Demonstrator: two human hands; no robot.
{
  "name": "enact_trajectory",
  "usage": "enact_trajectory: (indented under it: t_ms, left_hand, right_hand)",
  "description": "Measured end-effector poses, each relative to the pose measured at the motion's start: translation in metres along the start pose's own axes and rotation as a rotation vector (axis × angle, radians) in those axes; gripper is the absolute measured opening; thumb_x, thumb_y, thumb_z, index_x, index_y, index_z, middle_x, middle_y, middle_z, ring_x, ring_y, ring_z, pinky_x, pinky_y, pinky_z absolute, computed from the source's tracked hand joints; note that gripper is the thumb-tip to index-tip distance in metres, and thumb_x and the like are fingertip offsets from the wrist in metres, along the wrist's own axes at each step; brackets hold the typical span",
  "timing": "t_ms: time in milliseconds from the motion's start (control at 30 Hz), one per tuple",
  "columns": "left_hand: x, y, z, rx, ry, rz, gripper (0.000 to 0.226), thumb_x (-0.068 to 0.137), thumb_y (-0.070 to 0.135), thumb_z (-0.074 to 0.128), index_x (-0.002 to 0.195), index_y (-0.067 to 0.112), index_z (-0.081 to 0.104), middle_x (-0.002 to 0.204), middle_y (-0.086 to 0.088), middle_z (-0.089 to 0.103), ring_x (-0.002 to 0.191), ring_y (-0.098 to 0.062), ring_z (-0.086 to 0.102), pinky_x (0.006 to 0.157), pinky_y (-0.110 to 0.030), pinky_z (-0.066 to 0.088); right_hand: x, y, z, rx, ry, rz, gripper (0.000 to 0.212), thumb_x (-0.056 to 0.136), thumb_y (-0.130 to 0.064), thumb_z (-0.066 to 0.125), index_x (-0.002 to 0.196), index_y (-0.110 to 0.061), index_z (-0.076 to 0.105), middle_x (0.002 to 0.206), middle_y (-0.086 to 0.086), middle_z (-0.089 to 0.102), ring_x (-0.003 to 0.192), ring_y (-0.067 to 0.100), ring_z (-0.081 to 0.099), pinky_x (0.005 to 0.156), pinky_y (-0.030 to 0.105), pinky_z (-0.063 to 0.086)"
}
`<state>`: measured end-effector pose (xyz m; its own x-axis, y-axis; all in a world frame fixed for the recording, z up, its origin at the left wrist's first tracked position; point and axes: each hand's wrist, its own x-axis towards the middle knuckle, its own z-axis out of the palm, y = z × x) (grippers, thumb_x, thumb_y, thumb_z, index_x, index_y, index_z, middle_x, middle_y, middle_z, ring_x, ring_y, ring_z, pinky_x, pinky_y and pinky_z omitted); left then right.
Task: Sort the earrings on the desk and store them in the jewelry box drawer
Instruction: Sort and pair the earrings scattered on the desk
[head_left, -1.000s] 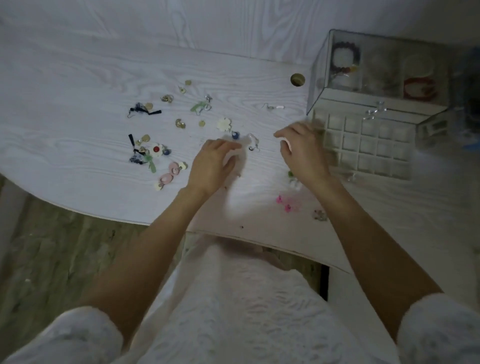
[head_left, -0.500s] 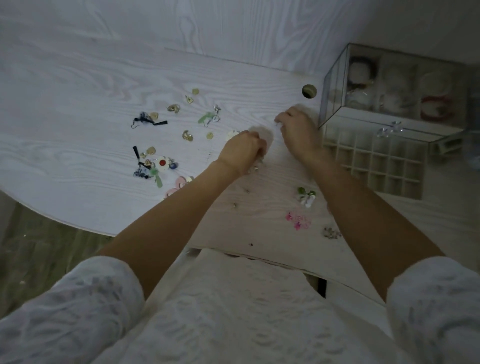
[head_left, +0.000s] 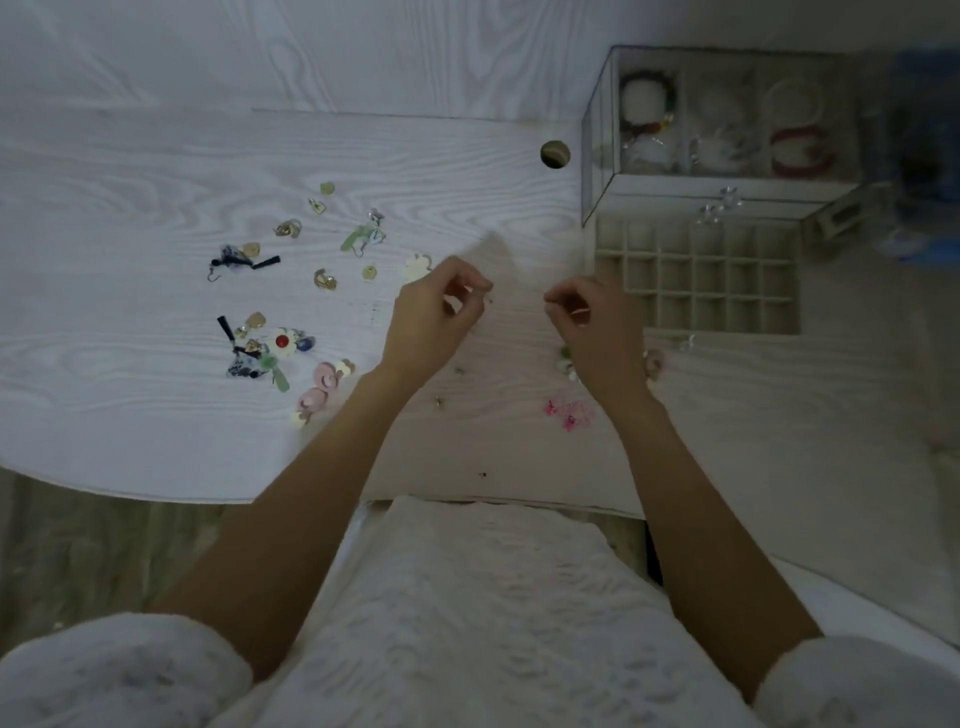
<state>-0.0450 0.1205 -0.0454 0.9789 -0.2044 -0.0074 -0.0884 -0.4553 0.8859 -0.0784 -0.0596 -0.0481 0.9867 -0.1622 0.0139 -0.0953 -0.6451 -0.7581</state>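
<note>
Several loose earrings lie on the white wood desk (head_left: 130, 208): a black tassel one (head_left: 236, 262), a green one (head_left: 358, 236), a white flower with a red centre (head_left: 280, 341), pale pink discs (head_left: 323, 385) and bright pink ones (head_left: 569, 410). My left hand (head_left: 434, 317) hovers at mid desk, fingers curled, pinching a tiny earring at its fingertips. My right hand (head_left: 597, 325) is a short gap to its right, also pinching a small pale earring. The jewelry box (head_left: 597, 130) stands at the back right. Its drawer (head_left: 696, 260), a grid of small compartments, is pulled out beside my right hand.
Bracelets fill the box's glass-topped upper tray (head_left: 727, 119). A round cable hole (head_left: 555, 154) sits left of the box. A clear earring (head_left: 688, 342) lies in front of the drawer. A blurred blue object (head_left: 924, 130) is at the far right. The desk's curved front edge runs close to my lap.
Both hands have lifted off the desk and drawn back toward me, each now pinching a small earring. The right hand came away from the spot near the cable hole.
</note>
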Motion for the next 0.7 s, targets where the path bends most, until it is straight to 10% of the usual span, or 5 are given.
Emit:
enact_trajectory:
  t_ms: [167,333,533,700]
  left_hand:
    - [-0.026,0.027,0.031,-0.151,-0.110,-0.115,0.014,0.085,-0.001,0.054,0.084,0.012,0.057,0.080,0.006,0.070,0.076,-0.006,0.064,0.056,-0.016,0.045]
    - [-0.037,0.055,0.094,-0.131,-0.386,-0.137,0.018,0.088,0.003,0.048,0.086,0.018,0.057,0.079,0.003,0.067,0.079,-0.013,0.066,0.071,-0.028,0.051]
    - [-0.050,0.070,0.166,-0.170,-0.435,-0.244,0.025,0.094,0.000,0.033,0.082,0.013,0.050,0.076,-0.007,0.058,0.060,-0.019,0.054,0.052,-0.025,0.044]
    - [-0.052,0.084,0.199,0.031,-0.376,-0.146,0.025,0.090,0.002,0.040,0.108,0.004,0.057,0.108,-0.016,0.061,0.098,-0.028,0.056,0.088,-0.040,0.046]
  right_hand:
    - [-0.061,0.028,-0.039,0.045,0.076,0.171,0.006,0.081,-0.004,0.066,0.085,-0.008,0.067,0.083,0.003,0.063,0.071,0.010,0.057,0.066,0.006,0.044]
    - [-0.084,0.083,-0.073,-0.096,0.144,0.317,0.008,0.081,-0.006,0.065,0.088,-0.010,0.067,0.090,0.010,0.067,0.078,0.021,0.062,0.074,0.027,0.051]
    - [-0.085,0.114,-0.091,-0.243,0.171,0.372,0.015,0.084,-0.010,0.061,0.097,-0.011,0.068,0.099,0.014,0.063,0.084,0.024,0.060,0.077,0.024,0.041]
    - [-0.093,0.118,-0.103,-0.148,0.222,0.402,0.037,0.084,-0.007,0.058,0.121,-0.012,0.058,0.111,0.016,0.056,0.081,0.018,0.055,0.086,0.032,0.046]
